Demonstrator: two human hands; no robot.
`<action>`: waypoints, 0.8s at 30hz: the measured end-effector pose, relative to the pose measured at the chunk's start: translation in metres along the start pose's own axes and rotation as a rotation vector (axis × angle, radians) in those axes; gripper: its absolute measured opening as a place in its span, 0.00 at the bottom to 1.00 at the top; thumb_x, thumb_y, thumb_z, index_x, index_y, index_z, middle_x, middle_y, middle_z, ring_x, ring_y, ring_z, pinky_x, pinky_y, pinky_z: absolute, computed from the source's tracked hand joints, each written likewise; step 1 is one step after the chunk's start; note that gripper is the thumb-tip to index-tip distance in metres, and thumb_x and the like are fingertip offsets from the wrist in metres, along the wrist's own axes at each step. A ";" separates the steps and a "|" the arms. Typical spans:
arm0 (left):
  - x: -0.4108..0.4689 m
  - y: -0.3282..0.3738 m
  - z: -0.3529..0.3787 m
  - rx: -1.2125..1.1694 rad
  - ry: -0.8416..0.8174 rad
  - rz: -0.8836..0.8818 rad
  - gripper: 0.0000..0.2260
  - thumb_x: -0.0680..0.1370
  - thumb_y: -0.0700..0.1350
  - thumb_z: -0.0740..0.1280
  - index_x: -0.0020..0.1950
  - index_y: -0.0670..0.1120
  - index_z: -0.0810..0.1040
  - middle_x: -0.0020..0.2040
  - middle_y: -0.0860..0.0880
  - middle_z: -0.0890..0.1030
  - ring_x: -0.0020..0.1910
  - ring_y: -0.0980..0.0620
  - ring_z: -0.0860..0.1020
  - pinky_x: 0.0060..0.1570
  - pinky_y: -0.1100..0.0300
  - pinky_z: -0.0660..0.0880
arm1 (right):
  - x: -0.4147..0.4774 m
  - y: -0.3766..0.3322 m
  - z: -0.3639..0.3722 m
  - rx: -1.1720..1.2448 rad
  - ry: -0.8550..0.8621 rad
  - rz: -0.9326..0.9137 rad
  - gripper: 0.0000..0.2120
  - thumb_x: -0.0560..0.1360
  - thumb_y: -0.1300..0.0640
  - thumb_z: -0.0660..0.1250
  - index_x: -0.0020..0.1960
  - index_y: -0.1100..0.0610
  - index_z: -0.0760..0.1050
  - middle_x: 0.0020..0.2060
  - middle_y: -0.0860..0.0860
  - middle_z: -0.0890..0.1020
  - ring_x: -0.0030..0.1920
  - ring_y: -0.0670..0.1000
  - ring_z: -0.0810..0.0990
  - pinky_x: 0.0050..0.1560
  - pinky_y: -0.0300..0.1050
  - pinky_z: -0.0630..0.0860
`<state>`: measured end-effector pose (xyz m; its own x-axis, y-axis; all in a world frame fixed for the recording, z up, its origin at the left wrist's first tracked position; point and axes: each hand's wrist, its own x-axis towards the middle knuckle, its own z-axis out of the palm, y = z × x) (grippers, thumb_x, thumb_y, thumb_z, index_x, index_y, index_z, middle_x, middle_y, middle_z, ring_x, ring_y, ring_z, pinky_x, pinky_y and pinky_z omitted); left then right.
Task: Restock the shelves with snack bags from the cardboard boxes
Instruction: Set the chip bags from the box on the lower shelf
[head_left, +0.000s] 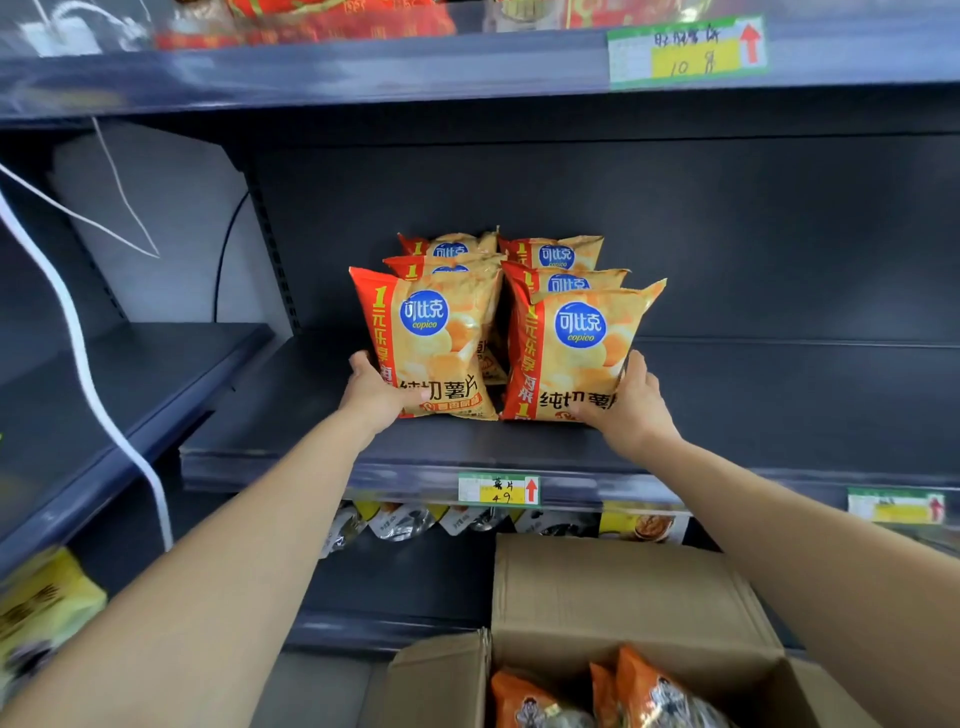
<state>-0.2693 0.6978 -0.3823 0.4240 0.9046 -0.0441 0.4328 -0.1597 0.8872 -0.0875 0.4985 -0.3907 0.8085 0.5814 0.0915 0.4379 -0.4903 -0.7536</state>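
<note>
Both grips are holding bags at the shelf front. My left grip (376, 395) is clasping the lower left corner of the left front Copico chip bag (441, 332), thumb lying across its face. My right grip (631, 405) is clasping the lower right corner of the right front Copico chip bag (576, 343), fingers running up its side. Both bags are standing upright on the middle shelf (779, 405), side by side, bottoms seemingly touching it. Rear chip bags (558, 257) are standing in file behind each, two apiece, making two short rows.

Progress, as I am judging it: early. Dark shelf is showing wide on either side of the rows. Below me the cardboard box (623, 587) is sitting open, with orange snack bags (654, 691) inside waiting to go up. How many are in there, I cannot tell.
</note>
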 end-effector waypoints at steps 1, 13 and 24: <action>-0.003 0.002 -0.001 -0.001 0.000 0.006 0.36 0.71 0.43 0.75 0.71 0.44 0.57 0.63 0.45 0.74 0.61 0.45 0.73 0.54 0.54 0.70 | -0.001 0.000 -0.001 -0.008 0.003 0.004 0.36 0.70 0.51 0.74 0.70 0.57 0.58 0.66 0.58 0.67 0.66 0.59 0.68 0.63 0.58 0.70; -0.034 0.022 -0.008 0.046 0.103 0.018 0.29 0.72 0.42 0.74 0.64 0.45 0.58 0.69 0.42 0.65 0.64 0.44 0.70 0.50 0.59 0.67 | -0.016 -0.013 -0.003 -0.074 0.090 0.027 0.31 0.73 0.49 0.71 0.67 0.60 0.60 0.65 0.58 0.68 0.64 0.60 0.70 0.59 0.56 0.72; -0.102 0.022 0.026 0.304 -0.250 0.230 0.17 0.72 0.49 0.73 0.56 0.47 0.72 0.55 0.48 0.76 0.53 0.48 0.76 0.55 0.52 0.75 | -0.061 0.001 -0.012 -0.230 0.028 0.044 0.17 0.73 0.46 0.69 0.41 0.61 0.73 0.35 0.55 0.77 0.38 0.57 0.77 0.37 0.45 0.74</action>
<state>-0.2821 0.5915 -0.3706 0.6989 0.7152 -0.0045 0.5035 -0.4876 0.7132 -0.1316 0.4550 -0.3888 0.8381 0.5394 0.0821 0.4772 -0.6517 -0.5895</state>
